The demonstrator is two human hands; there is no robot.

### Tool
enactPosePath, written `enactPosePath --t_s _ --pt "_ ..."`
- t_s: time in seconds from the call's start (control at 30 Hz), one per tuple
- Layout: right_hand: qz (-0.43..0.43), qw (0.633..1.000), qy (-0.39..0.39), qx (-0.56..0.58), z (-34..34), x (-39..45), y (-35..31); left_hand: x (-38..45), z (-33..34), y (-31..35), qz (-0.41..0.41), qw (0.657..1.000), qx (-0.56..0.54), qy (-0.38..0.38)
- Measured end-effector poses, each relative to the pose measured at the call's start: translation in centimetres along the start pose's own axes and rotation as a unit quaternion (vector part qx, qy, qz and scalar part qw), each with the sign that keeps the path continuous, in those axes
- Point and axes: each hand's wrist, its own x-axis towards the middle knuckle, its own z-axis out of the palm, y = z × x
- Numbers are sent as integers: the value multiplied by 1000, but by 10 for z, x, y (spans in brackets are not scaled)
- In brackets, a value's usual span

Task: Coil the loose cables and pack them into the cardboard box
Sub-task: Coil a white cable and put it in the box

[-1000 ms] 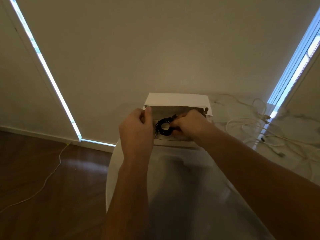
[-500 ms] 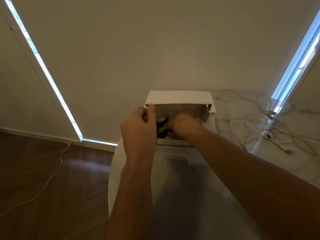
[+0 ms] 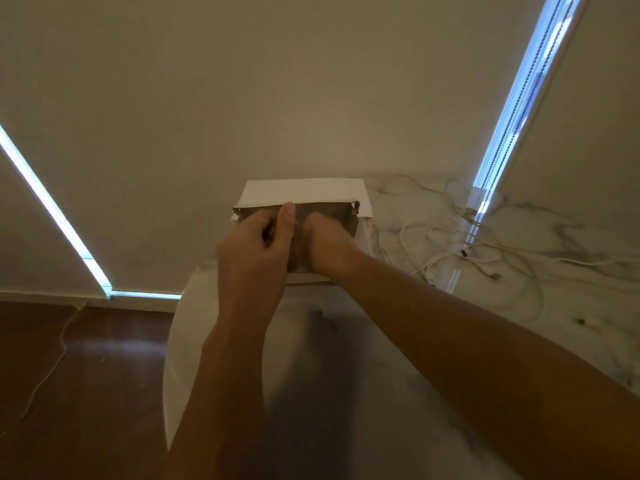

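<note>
The cardboard box (image 3: 304, 190) stands open at the far edge of the marble table (image 3: 571, 306), its white lid flap up against the wall. My left hand (image 3: 254, 258) is at the box's near left wall, fingers curled and thumb upright, pinching that wall. Reaching down inside the box, my right hand (image 3: 327, 242) has its fingers curled, and the black cable coil is hidden beneath it. Loose white cables (image 3: 446, 244) lie tangled on the table to the right of the box.
The wall rises directly behind the box. A window blind with a bead chain (image 3: 512, 109) runs down at the right, above the cables. The table's rounded left edge (image 3: 171, 358) drops to a dark wood floor, where a thin white cord (image 3: 59, 351) trails.
My right hand has pushed the black coil deeper into the box, so the coil is no longer visible. The left hand has stayed at the box's near wall.
</note>
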Motion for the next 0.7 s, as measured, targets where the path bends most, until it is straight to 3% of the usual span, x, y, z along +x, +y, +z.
enactPosePath --t_s 0.1,0.3,0.7 --pt "-64 996 55 -1 -14 -24 8 -4 4 11 15 999 -41 -6" --pt "-97 981 128 106 -52 -88 46 -21 15 37 40 994 -87 -48" --pt "14 985 158 73 -88 -139 164 -59 61 61 119 966 -62 -221"
